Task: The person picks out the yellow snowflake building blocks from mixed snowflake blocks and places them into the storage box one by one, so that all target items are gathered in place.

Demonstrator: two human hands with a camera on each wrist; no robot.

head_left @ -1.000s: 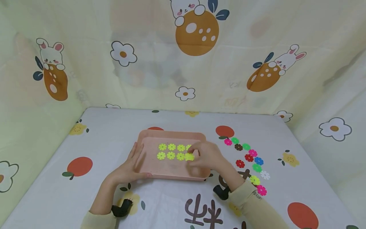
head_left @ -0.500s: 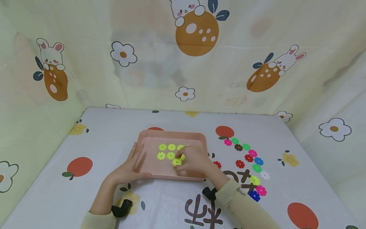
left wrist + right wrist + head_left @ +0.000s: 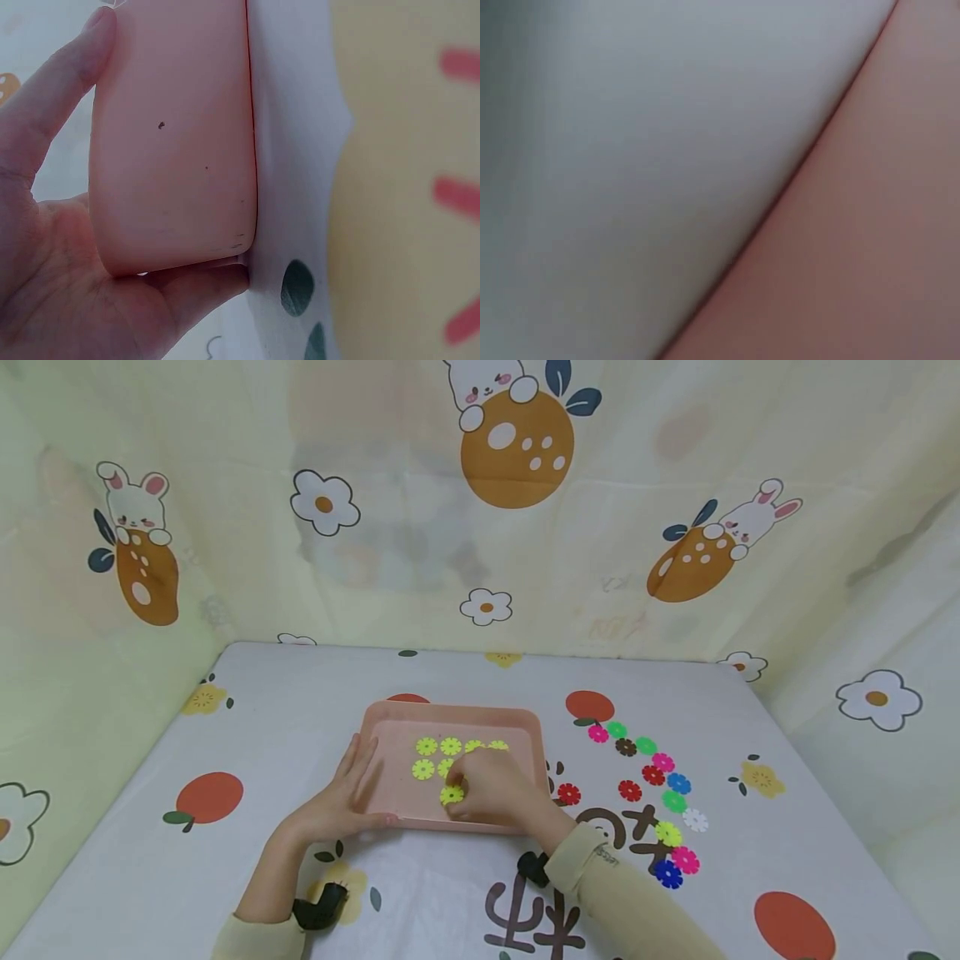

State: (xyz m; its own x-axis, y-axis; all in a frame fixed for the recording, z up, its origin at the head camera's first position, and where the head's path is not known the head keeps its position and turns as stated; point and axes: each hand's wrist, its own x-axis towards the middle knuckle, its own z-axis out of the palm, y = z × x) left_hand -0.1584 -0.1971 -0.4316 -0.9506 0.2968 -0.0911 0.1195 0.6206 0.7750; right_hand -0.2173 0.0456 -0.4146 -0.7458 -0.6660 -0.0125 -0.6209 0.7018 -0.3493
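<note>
A pink tray point(image 3: 457, 716) lies on the table with yellow flower-shaped snowflake discs point(image 3: 426, 746) in rows inside it. My left hand point(image 3: 333, 802) holds the tray at its near left corner, thumb along the near wall. The left wrist view shows that hand point(image 3: 82, 285) around the corner of the tray point(image 3: 172, 150). My right hand point(image 3: 491, 789), over the tray, pinches a yellow snowflake disc point(image 3: 452, 796) low in front of the rows and covers part of the second row. Only blurred pale and pink surfaces fill the right wrist view.
Loose snowflake discs in several colours lie right of the tray, among them a red one point(image 3: 630, 789), a white one point(image 3: 696, 818) and a dark blue one point(image 3: 668, 873). A patterned curtain point(image 3: 405, 568) hangs behind the printed tablecloth point(image 3: 300, 693).
My right hand has moved left and nearer inside the tray, bringing a yellow snowflake disc in front of the second row. The left hand and the tray stay in place.
</note>
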